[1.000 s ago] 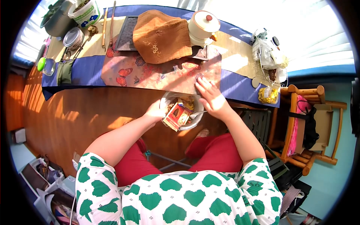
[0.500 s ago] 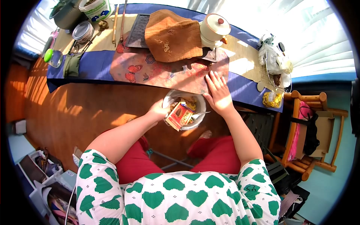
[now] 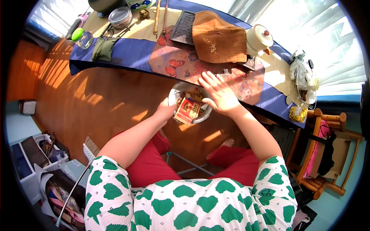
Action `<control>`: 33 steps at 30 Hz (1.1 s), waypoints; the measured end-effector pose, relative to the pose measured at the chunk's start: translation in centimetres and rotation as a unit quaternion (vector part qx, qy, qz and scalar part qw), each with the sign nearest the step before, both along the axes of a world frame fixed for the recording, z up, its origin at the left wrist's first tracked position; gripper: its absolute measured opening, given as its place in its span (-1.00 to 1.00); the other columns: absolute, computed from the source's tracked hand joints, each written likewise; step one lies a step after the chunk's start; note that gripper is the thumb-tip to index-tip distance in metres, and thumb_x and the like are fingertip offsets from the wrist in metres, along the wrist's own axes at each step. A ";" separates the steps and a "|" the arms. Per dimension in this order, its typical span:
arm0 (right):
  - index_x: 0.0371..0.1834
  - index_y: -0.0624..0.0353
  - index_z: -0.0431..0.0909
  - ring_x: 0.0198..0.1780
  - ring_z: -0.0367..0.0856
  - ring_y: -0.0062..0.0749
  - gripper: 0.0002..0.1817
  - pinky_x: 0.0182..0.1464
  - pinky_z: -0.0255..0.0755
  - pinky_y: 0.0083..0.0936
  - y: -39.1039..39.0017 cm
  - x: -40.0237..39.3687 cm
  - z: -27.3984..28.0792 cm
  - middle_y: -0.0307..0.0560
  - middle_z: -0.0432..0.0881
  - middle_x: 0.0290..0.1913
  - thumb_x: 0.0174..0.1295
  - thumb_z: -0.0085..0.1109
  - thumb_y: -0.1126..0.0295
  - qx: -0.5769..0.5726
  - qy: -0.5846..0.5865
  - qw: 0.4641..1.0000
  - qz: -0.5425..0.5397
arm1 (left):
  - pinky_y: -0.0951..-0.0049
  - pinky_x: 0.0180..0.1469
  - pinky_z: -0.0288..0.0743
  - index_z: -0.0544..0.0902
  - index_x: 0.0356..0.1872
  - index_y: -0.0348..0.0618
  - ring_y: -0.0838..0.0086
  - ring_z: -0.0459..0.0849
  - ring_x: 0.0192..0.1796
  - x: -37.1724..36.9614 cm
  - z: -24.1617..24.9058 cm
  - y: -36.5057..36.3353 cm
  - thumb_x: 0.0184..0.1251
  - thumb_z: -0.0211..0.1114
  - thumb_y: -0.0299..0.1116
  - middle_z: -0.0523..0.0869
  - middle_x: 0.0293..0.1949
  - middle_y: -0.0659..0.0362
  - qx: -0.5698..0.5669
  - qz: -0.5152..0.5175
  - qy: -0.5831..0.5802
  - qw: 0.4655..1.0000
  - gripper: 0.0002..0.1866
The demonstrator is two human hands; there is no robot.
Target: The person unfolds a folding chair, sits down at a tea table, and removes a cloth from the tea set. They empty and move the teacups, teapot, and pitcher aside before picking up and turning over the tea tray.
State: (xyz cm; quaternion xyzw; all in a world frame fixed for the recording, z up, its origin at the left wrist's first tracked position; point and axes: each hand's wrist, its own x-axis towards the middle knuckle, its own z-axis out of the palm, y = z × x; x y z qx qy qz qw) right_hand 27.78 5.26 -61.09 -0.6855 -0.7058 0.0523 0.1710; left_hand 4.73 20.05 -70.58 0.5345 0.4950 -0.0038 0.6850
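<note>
I see the left hand point(image 3: 165, 109) curled on the rim of the bowl point(image 3: 174, 92), held just off the near edge of the table point(image 3: 127, 52). The red packet point(image 3: 187, 111) inside bears print too small to read. My right hand point(image 3: 219, 93), fingers spread, has come off the floral cloth point(image 3: 246, 82) to hover over the bowl.

A single head-worn camera looks steeply down and forward through a fisheye lens; a dark circular border closes off the corners. The wearer's torso fills the bottom edge, close to the lens. The hands, left hand point(image 3: 166, 109) and right hand point(image 3: 218, 94), sit near frame centre. The table point(image 3: 127, 54) runs tilted across the top edge, farther off. Floor occupies the left side.
</note>
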 end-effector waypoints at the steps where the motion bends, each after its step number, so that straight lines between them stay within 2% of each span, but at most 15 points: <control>1: 0.54 0.14 0.19 0.58 0.12 -0.02 -0.26 0.58 -0.04 -0.01 0.5 -0.7 0.4 0.11 0.21 0.55 0.36 0.15 0.08 -0.028 0.033 0.998 0.043 | 0.46 0.01 0.53 0.58 0.18 -0.23 0.49 0.66 -0.05 -0.7 0.0 0.8 0.25 0.18 -0.55 0.73 -0.04 0.16 0.018 -0.009 0.011 1.000 -0.57; 2: 0.54 0.14 0.19 0.59 0.10 -0.02 -0.26 0.58 -0.04 -0.01 1.0 -1.4 0.9 0.11 0.21 0.55 0.36 0.15 0.09 -0.057 0.066 0.992 0.086 | 0.46 0.01 0.53 0.58 0.18 -0.23 0.49 0.66 -0.05 -1.3 -0.1 1.2 0.26 0.18 -0.55 0.73 -0.04 0.15 0.034 -0.018 0.022 0.999 -0.58; 4: 0.52 0.19 0.21 0.57 0.14 -0.01 -0.28 0.56 0.03 -0.02 3.4 -1.4 1.5 0.13 0.23 0.54 0.37 0.18 0.14 -0.014 0.058 0.998 0.032 | 0.44 -0.03 0.56 0.59 0.15 -0.24 0.47 0.70 -0.09 -1.9 2.3 2.0 0.28 0.19 -0.54 0.75 -0.04 0.12 -0.021 0.006 0.021 1.000 -0.61; 6: 0.50 0.22 0.24 0.56 0.17 -0.01 -0.30 0.54 0.08 -0.06 6.6 -0.7 -0.3 0.14 0.23 0.54 0.38 0.16 0.12 0.066 0.099 0.992 -0.029 | 0.43 -0.04 0.58 0.59 0.14 -0.24 0.44 0.71 -0.12 -3.3 0.4 2.8 0.26 0.21 -0.55 0.76 -0.06 0.13 -0.011 0.028 -0.019 0.999 -0.61; 7: 0.49 0.23 0.25 0.56 0.18 0.00 -0.29 0.53 0.11 -0.09 8.1 -0.7 -0.7 0.15 0.23 0.54 0.39 0.15 0.08 0.048 0.099 0.992 -0.061 | 0.43 -0.03 0.58 0.59 0.14 -0.25 0.44 0.71 -0.11 -3.8 -0.5 3.2 0.25 0.21 -0.56 0.76 -0.06 0.13 -0.005 0.024 -0.016 1.000 -0.60; 10: 0.50 0.23 0.24 0.57 0.16 -0.01 -0.27 0.53 0.10 -0.09 10.1 -2.8 -0.7 0.15 0.23 0.54 0.38 0.14 0.04 0.039 -0.014 0.997 -0.072 | 0.44 0.03 0.56 0.59 0.15 -0.26 0.44 0.70 -0.04 -4.9 -0.3 4.4 0.20 0.21 -0.61 0.75 -0.05 0.14 0.016 0.023 -0.025 0.999 -0.57; 12: 0.52 0.15 0.25 0.58 0.15 -0.07 -0.27 0.56 0.06 -0.05 9.3 -5.0 -0.3 0.08 0.23 0.56 0.36 0.17 0.04 0.037 -0.027 0.999 0.008 | 0.45 0.07 0.54 0.57 0.17 -0.26 0.44 0.68 0.00 -5.3 0.2 5.0 0.21 0.19 -0.62 0.74 -0.02 0.14 0.003 0.057 -0.051 0.997 -0.56; 14: 0.53 0.07 0.26 0.58 0.16 -0.12 -0.29 0.57 0.04 -0.05 7.7 -7.3 1.8 0.02 0.25 0.55 0.36 0.18 0.08 -0.069 0.028 0.989 0.126 | 0.45 0.09 0.53 0.56 0.19 -0.25 0.44 0.68 -0.01 -5.5 -0.1 5.8 0.22 0.16 -0.63 0.73 0.01 0.13 0.017 0.051 -0.068 0.996 -0.55; 15: 0.53 0.03 0.26 0.58 0.17 -0.17 -0.31 0.58 0.04 -0.07 8.0 -7.7 2.3 -0.02 0.28 0.54 0.36 0.17 0.10 -0.091 0.041 0.986 0.132 | 0.44 0.11 0.53 0.54 0.22 -0.25 0.44 0.67 -0.01 -5.4 0.0 5.9 0.24 0.14 -0.64 0.72 0.03 0.12 0.022 0.065 -0.084 0.994 -0.53; 19: 0.51 0.16 0.24 0.56 0.17 0.00 -0.37 0.58 -0.03 -0.05 13.0 -3.8 2.0 0.12 0.27 0.52 0.43 0.08 0.17 0.061 0.083 0.995 -0.008 | 0.43 0.12 0.52 0.53 0.25 -0.26 0.41 0.66 0.03 -5.1 2.4 6.4 0.28 0.11 -0.66 0.71 0.04 0.11 0.002 0.071 -0.071 0.995 -0.53; 22: 0.51 0.17 0.25 0.58 0.11 -0.03 -0.37 0.58 -0.04 -0.06 15.4 -2.6 -0.3 0.12 0.22 0.55 0.47 -0.04 0.06 0.022 -0.037 0.998 -0.036 | 0.41 0.16 0.49 0.54 0.27 -0.20 0.33 0.67 0.10 -5.4 -0.3 6.6 0.24 0.10 -0.62 0.72 0.07 0.02 0.028 0.066 -0.073 0.995 -0.49; 25: 0.51 0.16 0.27 0.62 0.03 -0.07 -0.33 0.61 -0.11 -0.08 14.1 -5.8 0.3 0.11 0.15 0.59 0.47 -0.05 -0.02 0.012 -0.024 0.996 0.080 | 0.40 0.16 0.49 0.53 0.28 -0.21 0.33 0.67 0.10 -5.6 0.4 6.6 0.24 0.11 -0.61 0.72 0.06 0.01 0.011 0.077 -0.088 0.993 -0.48; 28: 0.44 0.03 0.39 0.49 0.32 -0.15 -0.43 0.57 0.05 -0.07 12.2 -8.0 2.4 0.01 0.46 0.41 0.42 0.10 0.09 -0.124 0.155 0.955 0.221 | 0.40 0.17 0.49 0.53 0.29 -0.20 0.34 0.67 0.10 -5.3 1.4 7.0 0.25 0.11 -0.62 0.72 0.07 0.02 0.014 0.064 -0.076 0.995 -0.48; 29: 0.41 -0.03 0.44 0.42 0.43 -0.21 -0.48 0.53 0.15 -0.06 12.4 -7.7 2.2 -0.05 0.56 0.31 0.39 0.14 0.16 -0.019 0.122 0.971 0.204 | 0.40 0.17 0.49 0.53 0.29 -0.20 0.34 0.67 0.10 -5.3 1.8 6.8 0.25 0.11 -0.63 0.71 0.07 0.03 0.016 0.059 -0.062 0.996 -0.48; 33: 0.47 0.10 0.33 0.57 0.15 -0.03 -0.40 0.57 -0.06 0.04 13.7 -5.8 0.9 0.11 0.32 0.50 0.40 0.09 0.14 0.082 0.045 0.995 -0.032 | 0.40 0.16 0.51 0.52 0.28 -0.21 0.36 0.67 0.09 -4.7 1.7 6.6 0.26 0.11 -0.66 0.71 0.06 0.07 0.012 0.075 -0.098 0.992 -0.48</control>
